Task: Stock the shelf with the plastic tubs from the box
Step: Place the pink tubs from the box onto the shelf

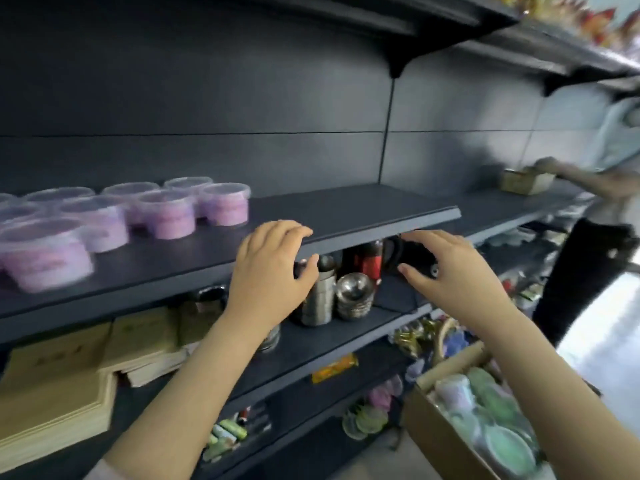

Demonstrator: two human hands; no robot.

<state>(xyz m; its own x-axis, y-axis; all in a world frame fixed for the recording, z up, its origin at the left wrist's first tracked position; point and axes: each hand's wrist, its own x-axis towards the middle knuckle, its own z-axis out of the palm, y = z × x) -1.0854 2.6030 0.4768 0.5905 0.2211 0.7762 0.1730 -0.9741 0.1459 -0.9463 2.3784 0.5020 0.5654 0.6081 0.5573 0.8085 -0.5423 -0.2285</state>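
Several clear plastic tubs with purple contents (166,213) stand in rows on the left part of the dark shelf (346,209). My left hand (273,268) hovers at the shelf's front edge, fingers loosely curved and holding nothing. My right hand (450,268) is beside it to the right, just below the shelf edge, also relaxed and holding nothing. A cardboard box (440,434) at the lower right holds more tubs, green and pale ones (498,420).
The shelf below carries metal flasks and bowls (346,292) and flat tan boxes (138,337). Lower shelves hold small goods. Another person (595,209) stands at the right, touching a small box (526,181) on the same shelf level.
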